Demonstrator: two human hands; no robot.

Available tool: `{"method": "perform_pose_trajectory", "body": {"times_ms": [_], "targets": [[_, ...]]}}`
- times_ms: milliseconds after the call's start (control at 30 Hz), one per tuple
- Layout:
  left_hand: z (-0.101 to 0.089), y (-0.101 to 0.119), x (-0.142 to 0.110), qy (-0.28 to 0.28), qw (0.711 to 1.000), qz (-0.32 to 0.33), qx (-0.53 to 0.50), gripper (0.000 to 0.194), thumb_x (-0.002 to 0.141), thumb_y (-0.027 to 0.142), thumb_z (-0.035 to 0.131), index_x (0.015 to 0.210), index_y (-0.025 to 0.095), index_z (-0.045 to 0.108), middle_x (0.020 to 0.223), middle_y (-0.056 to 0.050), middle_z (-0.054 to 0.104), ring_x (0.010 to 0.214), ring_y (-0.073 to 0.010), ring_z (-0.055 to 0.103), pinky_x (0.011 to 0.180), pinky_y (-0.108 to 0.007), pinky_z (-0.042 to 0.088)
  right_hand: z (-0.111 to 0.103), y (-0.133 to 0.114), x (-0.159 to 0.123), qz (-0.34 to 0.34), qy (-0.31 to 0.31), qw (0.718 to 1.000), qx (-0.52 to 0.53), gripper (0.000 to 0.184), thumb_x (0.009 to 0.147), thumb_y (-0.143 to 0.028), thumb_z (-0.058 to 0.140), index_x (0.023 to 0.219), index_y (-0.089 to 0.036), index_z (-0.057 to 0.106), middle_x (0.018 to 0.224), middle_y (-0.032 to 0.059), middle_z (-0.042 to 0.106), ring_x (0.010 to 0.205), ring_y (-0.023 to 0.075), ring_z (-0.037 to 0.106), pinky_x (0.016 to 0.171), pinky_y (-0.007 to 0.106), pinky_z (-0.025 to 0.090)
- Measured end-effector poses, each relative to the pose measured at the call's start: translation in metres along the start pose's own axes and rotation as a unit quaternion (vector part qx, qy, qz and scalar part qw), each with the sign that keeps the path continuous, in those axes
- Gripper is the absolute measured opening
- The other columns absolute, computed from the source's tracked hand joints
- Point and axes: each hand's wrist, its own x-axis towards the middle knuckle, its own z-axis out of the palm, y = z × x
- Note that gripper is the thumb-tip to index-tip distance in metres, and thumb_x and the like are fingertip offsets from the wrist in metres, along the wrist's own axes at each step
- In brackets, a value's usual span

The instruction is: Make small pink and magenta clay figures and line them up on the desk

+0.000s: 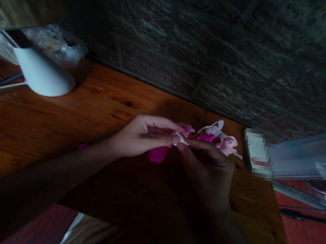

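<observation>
My left hand (145,135) and my right hand (209,172) meet above the middle of the wooden table. Between their pinched fingertips is a small white piece (180,137), thin and soft like crepe paper. Below my left fingers shows a magenta piece (158,154), partly covered by the hand. Just behind the fingers lies a crumpled pink piece (186,129). To the right are a bright magenta piece (206,137), a pale pink, ruffled piece (228,144) and a whitish curled piece (215,127). Fine detail is lost in the dim light.
On the left of the table (105,92) stands a white lamp base (46,74), with crumpled clear plastic (59,43) behind it. A dark stone-patterned wall (188,39) rises along the back edge. A blurred-out flat object (258,153) lies near the right edge, beside a translucent panel (315,154).
</observation>
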Motion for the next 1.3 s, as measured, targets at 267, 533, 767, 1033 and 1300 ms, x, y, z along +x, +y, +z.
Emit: {"method": "perform_pose_trajectory", "body": {"times_ms": [267, 533, 767, 1033, 1300], "targets": [[0.001, 0.000, 0.001, -0.002, 0.999, -0.025, -0.042, 0.030, 0.083, 0.028, 0.084, 0.111, 0.016, 0.081, 0.112, -0.011, 0.083, 0.100, -0.0235, 0.080, 0.084, -0.030, 0.064, 0.000, -0.002, -0.001, 0.000, -0.026, 1.000, 0.009, 0.022, 0.089, -0.021, 0.079, 0.107, -0.034, 0.080, 0.101, -0.0039, 0.085, 0.090, 0.0164, 0.081, 0.087, 0.034, 0.068], [0.005, -0.001, 0.000, 0.030, 0.993, -0.065, -0.096, 0.040, 0.078, 0.027, 0.089, 0.115, 0.017, 0.077, 0.122, -0.012, 0.080, 0.105, -0.0251, 0.079, 0.090, -0.034, 0.063, 0.004, 0.001, -0.004, -0.021, 0.031, 0.999, -0.032, 0.016, 0.082, -0.020, 0.085, 0.094, -0.030, 0.081, 0.094, -0.0022, 0.085, 0.084, 0.0189, 0.081, 0.082, 0.037, 0.069], [0.011, -0.006, 0.001, 0.069, 0.983, -0.046, -0.162, 0.030, 0.073, 0.024, 0.092, 0.097, 0.015, 0.077, 0.105, -0.009, 0.084, 0.099, -0.0231, 0.080, 0.082, -0.031, 0.065, 0.003, 0.001, -0.003, -0.181, 0.007, 0.963, -0.200, 0.019, 0.088, -0.018, 0.080, 0.101, -0.031, 0.079, 0.098, 0.0004, 0.081, 0.091, 0.0196, 0.077, 0.084, 0.037, 0.065], [0.013, -0.001, -0.002, 0.083, 0.991, -0.033, -0.100, 0.027, 0.073, 0.027, 0.093, 0.094, 0.015, 0.080, 0.105, -0.009, 0.084, 0.102, -0.0253, 0.080, 0.090, -0.035, 0.066, 0.003, 0.002, -0.003, -0.180, 0.006, 0.965, -0.188, 0.019, 0.090, -0.015, 0.076, 0.101, -0.030, 0.078, 0.099, 0.0009, 0.078, 0.094, 0.0189, 0.075, 0.087, 0.036, 0.063], [0.019, -0.004, -0.011, 0.051, 0.988, 0.127, 0.066, 0.018, 0.081, 0.013, 0.081, 0.098, 0.017, 0.083, 0.115, -0.007, 0.083, 0.098, -0.0189, 0.081, 0.089, -0.025, 0.065, 0.002, 0.010, -0.005, -0.129, 0.033, 0.981, -0.144, 0.027, 0.088, -0.016, 0.078, 0.111, -0.027, 0.070, 0.090, -0.0019, 0.074, 0.080, 0.0146, 0.072, 0.073, 0.029, 0.062]]}}
